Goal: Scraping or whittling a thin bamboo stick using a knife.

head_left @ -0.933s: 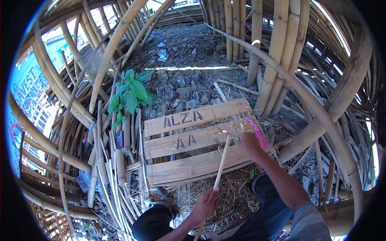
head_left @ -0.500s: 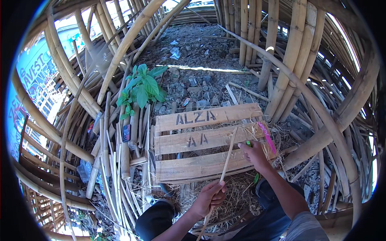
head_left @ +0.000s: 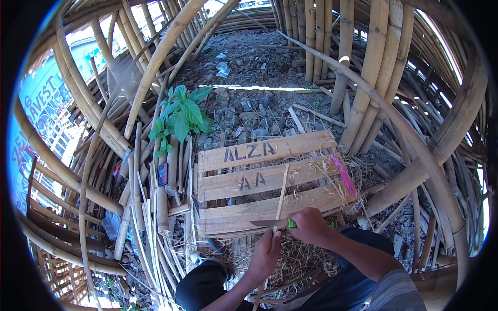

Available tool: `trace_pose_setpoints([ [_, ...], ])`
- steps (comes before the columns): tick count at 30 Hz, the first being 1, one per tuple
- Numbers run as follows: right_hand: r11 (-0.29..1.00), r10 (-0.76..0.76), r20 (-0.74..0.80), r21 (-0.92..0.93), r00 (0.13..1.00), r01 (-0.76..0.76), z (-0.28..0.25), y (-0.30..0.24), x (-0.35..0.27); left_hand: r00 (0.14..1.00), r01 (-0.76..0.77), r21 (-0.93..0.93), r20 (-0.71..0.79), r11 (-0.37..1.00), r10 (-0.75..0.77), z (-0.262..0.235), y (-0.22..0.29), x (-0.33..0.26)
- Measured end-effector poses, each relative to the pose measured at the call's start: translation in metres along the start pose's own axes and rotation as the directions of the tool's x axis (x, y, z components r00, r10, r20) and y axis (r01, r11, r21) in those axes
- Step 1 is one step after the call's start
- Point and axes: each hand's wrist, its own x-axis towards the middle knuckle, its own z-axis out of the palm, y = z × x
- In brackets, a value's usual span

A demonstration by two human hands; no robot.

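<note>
rough open-sided bamboo workplace; thick poles (head_left: 372, 46) left and right; stony ground (head_left: 249, 118) far; pale shavings (head_left: 293, 262) near

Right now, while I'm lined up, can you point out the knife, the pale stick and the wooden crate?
Knife (head_left: 265, 223): head view, on the blade.
Pale stick (head_left: 282, 193): head view, on its upper length.
Wooden crate (head_left: 238, 215): head view, on its nearest slat.
</note>
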Motion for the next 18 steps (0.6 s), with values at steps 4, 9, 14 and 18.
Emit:
trace_pose_setpoints([
  [4, 1.000, 0.023, 0.110, -0.010, 0.994, -0.022, 0.012, -0.004, -0.005, 1.000, 0.012, 0.168, -0.012, 0.986, -0.010, 0.005, 0.003, -0.004],
  [9, 0.755, 0.651, 0.095, 0.030, 0.753, -0.656, -0.019, 0.041, 0.040, 0.999, 0.051, 0.151, -0.009, 0.987, -0.050, 0.002, -0.006, -0.010],
  [14, 0.910, 0.358, -0.105, -0.184, 0.928, -0.372, -0.005, 0.063, 0.020, 0.932, 0.310, -0.345, 0.292, 0.886, -0.213, 0.010, 0.018, -0.016],
  [18, 0.855, 0.519, -0.068, 0.056, 0.852, -0.516, -0.018, 0.048, 0.021, 0.754, 0.610, -0.515, 0.610, 0.602, -0.243, -0.003, 0.023, -0.006],
])
